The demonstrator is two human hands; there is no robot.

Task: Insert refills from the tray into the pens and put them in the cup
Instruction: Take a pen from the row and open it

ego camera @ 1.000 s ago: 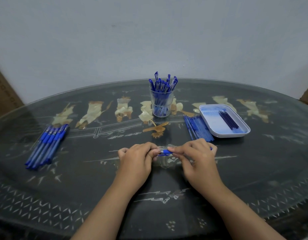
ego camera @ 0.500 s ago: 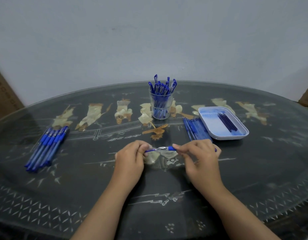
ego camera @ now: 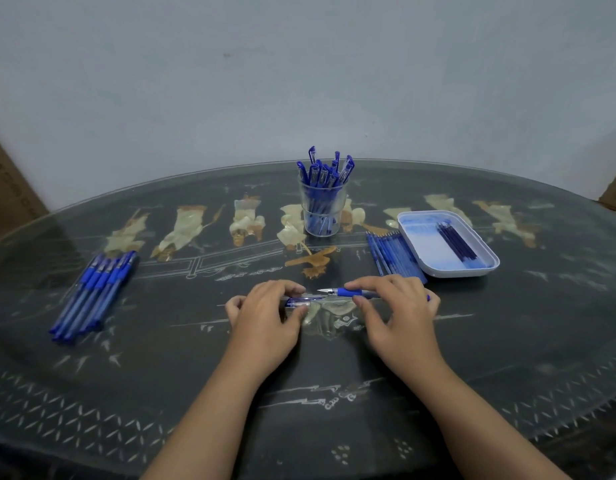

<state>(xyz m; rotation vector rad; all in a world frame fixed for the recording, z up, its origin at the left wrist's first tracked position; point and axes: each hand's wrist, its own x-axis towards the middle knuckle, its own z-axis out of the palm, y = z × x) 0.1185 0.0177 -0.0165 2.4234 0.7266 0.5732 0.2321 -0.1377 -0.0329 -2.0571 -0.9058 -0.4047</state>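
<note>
My right hand (ego camera: 398,308) grips a pen (ego camera: 350,292) by its barrel, just behind the blue grip, with the metal tip pointing left. My left hand (ego camera: 265,315) pinches a clear pen cap (ego camera: 299,301) that lies just below and left of the tip, apart from it. Both hands hover low over the middle of the table. A clear cup (ego camera: 322,216) holding several blue pens stands behind them. To the right sits a white tray (ego camera: 410,233) with a few dark refills (ego camera: 455,241).
A row of several blue pens (ego camera: 95,292) lies at the left on the dark glass-topped table (ego camera: 161,393). A bundle of blue sticks (ego camera: 393,256) lies against the tray's left side. A cardboard box (ego camera: 8,188) stands at the far left by the wall.
My hands, first close together on the pen, have drawn apart. The pen's tip now shows bare, and the clear cap sits in my left hand beside it.
</note>
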